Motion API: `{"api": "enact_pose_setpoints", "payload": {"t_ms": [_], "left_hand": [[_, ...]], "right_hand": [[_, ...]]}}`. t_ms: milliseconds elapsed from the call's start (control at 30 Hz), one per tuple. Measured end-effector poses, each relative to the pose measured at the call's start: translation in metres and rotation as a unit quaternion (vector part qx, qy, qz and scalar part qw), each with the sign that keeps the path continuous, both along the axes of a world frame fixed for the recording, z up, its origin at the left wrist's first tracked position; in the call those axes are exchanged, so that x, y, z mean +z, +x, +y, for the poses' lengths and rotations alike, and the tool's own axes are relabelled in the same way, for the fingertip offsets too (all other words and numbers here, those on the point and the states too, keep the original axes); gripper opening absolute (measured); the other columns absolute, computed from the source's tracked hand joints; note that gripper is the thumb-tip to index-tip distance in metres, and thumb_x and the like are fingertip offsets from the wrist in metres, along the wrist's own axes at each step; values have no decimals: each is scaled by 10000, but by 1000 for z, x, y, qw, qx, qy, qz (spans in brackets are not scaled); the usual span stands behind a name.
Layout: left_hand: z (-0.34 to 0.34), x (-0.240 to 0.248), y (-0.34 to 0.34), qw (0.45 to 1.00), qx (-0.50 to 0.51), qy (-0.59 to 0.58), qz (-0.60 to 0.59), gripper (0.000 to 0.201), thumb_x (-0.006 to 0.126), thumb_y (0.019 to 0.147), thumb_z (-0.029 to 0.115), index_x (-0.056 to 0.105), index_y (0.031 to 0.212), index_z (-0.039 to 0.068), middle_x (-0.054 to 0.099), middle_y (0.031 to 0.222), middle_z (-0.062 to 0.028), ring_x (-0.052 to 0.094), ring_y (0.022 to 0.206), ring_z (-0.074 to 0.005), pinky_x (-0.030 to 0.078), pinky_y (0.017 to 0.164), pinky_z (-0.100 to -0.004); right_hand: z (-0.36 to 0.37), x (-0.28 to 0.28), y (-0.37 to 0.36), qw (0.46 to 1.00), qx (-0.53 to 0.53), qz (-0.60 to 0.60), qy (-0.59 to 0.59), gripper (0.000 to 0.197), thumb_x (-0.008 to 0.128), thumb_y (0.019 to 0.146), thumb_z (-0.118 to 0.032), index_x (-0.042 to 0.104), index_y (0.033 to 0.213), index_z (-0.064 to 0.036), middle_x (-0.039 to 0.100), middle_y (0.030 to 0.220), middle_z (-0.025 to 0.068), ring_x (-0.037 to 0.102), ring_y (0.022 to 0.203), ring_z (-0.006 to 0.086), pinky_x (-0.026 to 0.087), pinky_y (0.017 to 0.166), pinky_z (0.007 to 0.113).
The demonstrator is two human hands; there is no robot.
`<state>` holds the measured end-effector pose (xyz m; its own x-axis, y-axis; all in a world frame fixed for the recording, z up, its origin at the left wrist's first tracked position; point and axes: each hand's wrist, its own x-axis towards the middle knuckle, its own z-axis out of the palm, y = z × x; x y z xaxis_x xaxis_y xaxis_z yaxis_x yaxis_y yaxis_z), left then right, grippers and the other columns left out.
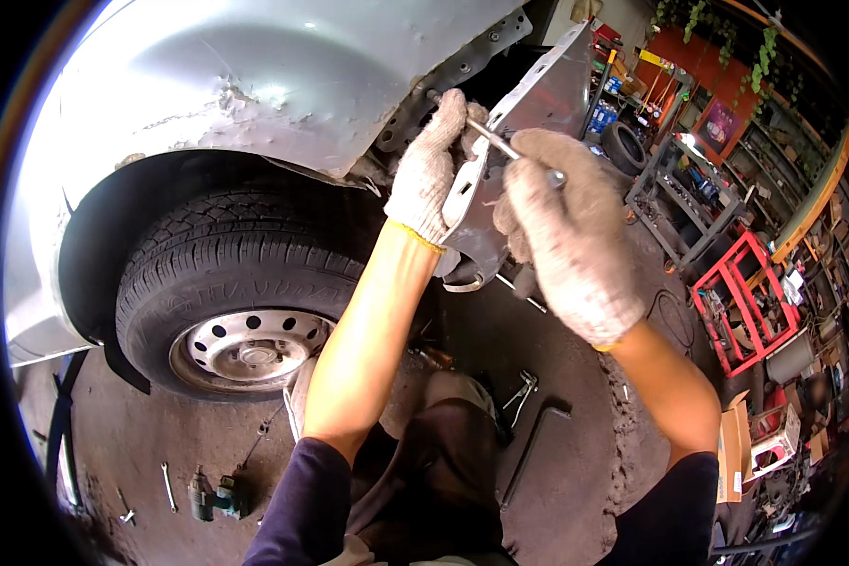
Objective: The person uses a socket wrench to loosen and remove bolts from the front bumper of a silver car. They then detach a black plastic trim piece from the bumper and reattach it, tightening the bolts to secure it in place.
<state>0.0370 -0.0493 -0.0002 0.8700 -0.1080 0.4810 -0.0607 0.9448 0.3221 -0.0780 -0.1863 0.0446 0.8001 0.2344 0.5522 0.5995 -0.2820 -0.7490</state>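
Observation:
Both my hands wear off-white knit work gloves and meet at the gap between a dented silver car fender (283,85) and a loose-edged silver panel (542,90). A slim metal bar tool (492,139) slants across them, its far end against the fender's bolt flange (423,94). My left hand (434,170) is closed around the bar's far part, close to the flange. At the near end, my right hand (566,226), slightly smeared, wraps round the bar, and a shiny rounded tip (557,178) shows by its fingers. The bar's working end is partly hidden.
A tyre (226,250) on a steel wheel sits left under the fender. On the floor lie a cordless impact driver (219,497), a wrench (168,487), a ratchet (521,391) and an L-shaped bar (530,453). Metal carts (693,198), a red frame (750,302) and a cardboard box (734,448) stand right.

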Motion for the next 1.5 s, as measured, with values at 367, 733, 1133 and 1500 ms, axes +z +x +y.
{"api": "enact_pose_setpoints", "payload": {"t_ms": [367,733,1133,1500], "left_hand": [[-1,5,-4,998,-47,-36,24,238,653,1045,259,634,988,28,625,842,-15,570,723,-97,504,673,-222],[-9,12,-19,990,96,56,83,324,631,1033,308,645,851,41,590,737,-13,539,644,-114,451,585,-258],[-19,15,-29,976,143,139,83,396,592,1014,400,657,849,46,538,758,-5,464,694,-115,422,665,-275],[-20,16,-31,973,158,154,68,398,548,1051,387,630,877,39,549,793,-10,476,737,-121,437,708,-294]], "right_hand": [[4,37,4,984,-63,-83,-146,374,664,1005,-294,619,1274,-38,607,776,37,640,630,187,559,568,342],[-6,49,7,723,-149,-370,-564,116,637,929,-125,622,1024,-60,648,665,127,680,607,306,532,533,408],[-11,48,9,638,-169,-450,-602,60,630,901,-112,603,939,-73,607,642,81,679,616,244,531,546,370],[-8,24,12,913,-143,-210,-320,137,635,958,-154,658,957,-19,652,815,208,664,754,401,503,648,436]]}}
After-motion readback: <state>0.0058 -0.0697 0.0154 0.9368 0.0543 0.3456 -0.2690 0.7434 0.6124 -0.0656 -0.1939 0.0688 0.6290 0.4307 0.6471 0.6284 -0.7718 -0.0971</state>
